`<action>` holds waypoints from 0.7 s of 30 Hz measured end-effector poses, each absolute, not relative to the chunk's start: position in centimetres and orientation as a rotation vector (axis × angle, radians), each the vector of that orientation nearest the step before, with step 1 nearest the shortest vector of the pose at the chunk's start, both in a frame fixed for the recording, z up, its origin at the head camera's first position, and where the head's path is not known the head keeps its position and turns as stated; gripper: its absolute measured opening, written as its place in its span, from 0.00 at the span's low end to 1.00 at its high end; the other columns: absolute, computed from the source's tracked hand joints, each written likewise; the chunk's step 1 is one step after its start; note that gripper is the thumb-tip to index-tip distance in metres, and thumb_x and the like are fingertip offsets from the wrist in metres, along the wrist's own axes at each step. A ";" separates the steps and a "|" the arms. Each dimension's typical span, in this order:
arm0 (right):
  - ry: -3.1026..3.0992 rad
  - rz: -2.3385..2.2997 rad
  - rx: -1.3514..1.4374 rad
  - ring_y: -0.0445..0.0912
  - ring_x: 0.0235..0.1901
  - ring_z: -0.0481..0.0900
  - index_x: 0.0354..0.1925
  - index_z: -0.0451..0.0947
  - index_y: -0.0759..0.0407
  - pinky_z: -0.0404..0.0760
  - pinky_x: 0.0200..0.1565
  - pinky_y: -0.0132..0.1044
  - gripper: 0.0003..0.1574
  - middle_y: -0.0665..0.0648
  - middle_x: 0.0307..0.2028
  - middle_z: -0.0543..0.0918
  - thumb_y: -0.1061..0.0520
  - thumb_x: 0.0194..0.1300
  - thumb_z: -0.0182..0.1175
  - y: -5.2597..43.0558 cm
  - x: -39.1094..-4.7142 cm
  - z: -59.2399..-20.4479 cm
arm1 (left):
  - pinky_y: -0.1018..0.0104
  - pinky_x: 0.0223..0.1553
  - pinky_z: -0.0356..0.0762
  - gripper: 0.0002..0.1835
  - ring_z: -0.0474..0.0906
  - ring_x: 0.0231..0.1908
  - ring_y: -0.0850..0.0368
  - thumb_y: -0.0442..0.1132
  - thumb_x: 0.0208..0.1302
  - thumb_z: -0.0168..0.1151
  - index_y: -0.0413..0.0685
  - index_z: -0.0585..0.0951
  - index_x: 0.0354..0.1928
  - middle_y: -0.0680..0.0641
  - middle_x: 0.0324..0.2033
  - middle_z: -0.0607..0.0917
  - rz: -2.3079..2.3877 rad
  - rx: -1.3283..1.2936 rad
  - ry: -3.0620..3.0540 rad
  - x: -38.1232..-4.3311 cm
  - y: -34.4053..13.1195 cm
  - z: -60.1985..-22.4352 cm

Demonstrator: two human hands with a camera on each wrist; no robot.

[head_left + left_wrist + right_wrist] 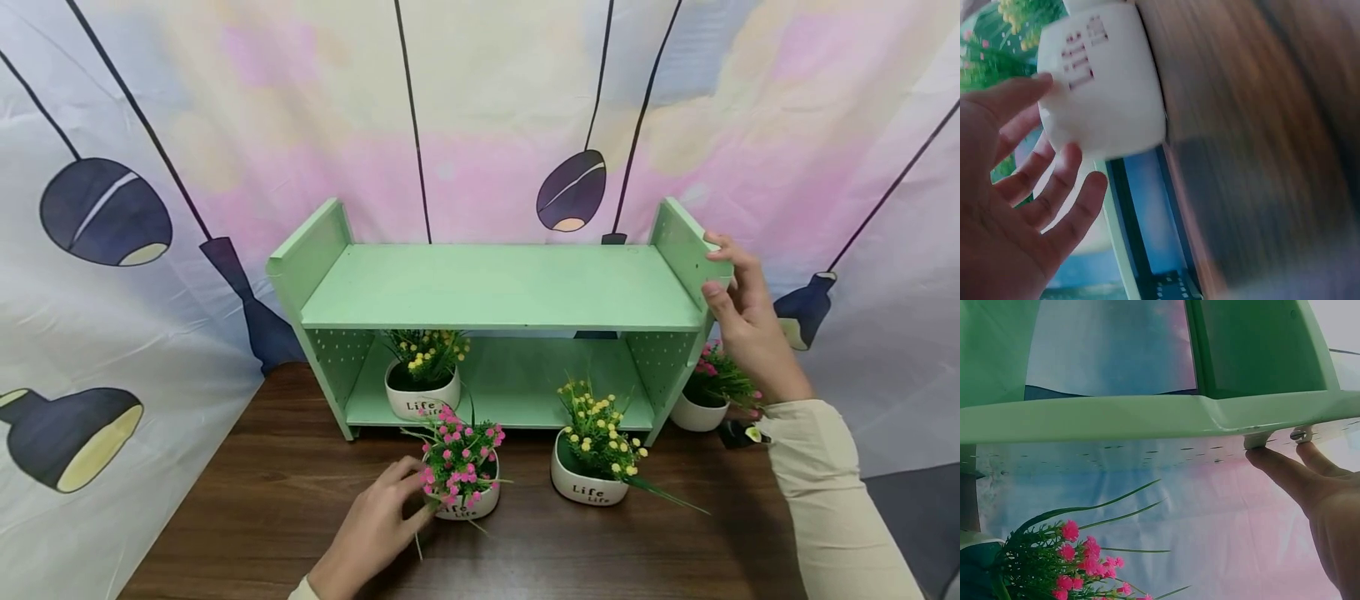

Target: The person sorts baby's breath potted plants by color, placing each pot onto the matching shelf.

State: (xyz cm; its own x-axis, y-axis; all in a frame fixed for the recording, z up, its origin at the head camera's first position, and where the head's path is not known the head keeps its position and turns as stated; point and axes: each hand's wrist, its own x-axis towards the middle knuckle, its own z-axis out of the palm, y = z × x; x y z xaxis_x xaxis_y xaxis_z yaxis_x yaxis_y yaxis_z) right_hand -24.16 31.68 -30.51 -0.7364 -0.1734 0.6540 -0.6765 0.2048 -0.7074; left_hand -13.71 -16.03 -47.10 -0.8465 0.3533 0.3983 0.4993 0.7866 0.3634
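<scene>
Beside the left side of a white oval pot (480,501) with pink artificial flowers (459,454), my left hand (378,521) has its fingers spread and loosely bent. In the left wrist view, the thumb (1019,97) overlaps the edge of a pot (1104,81) lettered "Life"; whether it presses there I cannot tell. My right hand (750,321) is at the upper right side panel (686,250) of a green two-tier shelf (495,287). In the right wrist view its extended fingertips (1263,456) touch the panel's outer side.
A yellow-flowered pot (588,487) stands on the brown table (277,492) before the shelf. Another yellow-flowered pot (422,400) sits on the lower tier at left. Right of the shelf is a pink-flowered pot (697,414). A patterned curtain (495,100) hangs behind.
</scene>
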 end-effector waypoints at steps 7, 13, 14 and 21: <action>-2.053 1.555 0.789 0.55 0.82 0.46 0.76 0.55 0.62 0.68 0.61 0.34 0.28 0.50 0.84 0.48 0.64 0.84 0.44 31.6 -24.2 -30.5 | 0.58 0.49 0.84 0.16 0.82 0.50 0.62 0.32 0.57 0.80 0.55 0.87 0.45 0.60 0.50 0.82 -0.836 -0.785 -2.669 -14.6 -17.2 -47.7; -2.044 1.556 0.805 0.54 0.81 0.48 0.77 0.54 0.62 0.69 0.58 0.31 0.28 0.51 0.84 0.47 0.64 0.84 0.44 31.6 -24.1 -30.6 | 0.61 0.46 0.85 0.18 0.83 0.47 0.63 0.25 0.55 0.79 0.50 0.88 0.45 0.58 0.47 0.83 -0.875 -0.842 -2.581 -14.6 -16.8 -47.7; -2.042 1.555 0.807 0.54 0.81 0.48 0.77 0.54 0.62 0.69 0.58 0.30 0.28 0.51 0.84 0.47 0.64 0.84 0.43 31.6 -24.1 -30.6 | 0.62 0.45 0.85 0.19 0.83 0.46 0.63 0.24 0.54 0.78 0.49 0.88 0.46 0.58 0.46 0.83 -0.892 -0.848 -2.565 -14.6 -16.7 -47.8; -2.038 1.533 0.815 0.54 0.80 0.49 0.76 0.54 0.63 0.68 0.59 0.31 0.28 0.52 0.84 0.47 0.64 0.84 0.43 31.6 -24.2 -30.6 | 0.64 0.44 0.85 0.25 0.81 0.44 0.66 0.18 0.51 0.77 0.45 0.88 0.51 0.58 0.43 0.83 -0.968 -0.888 -2.477 -14.5 -16.3 -47.8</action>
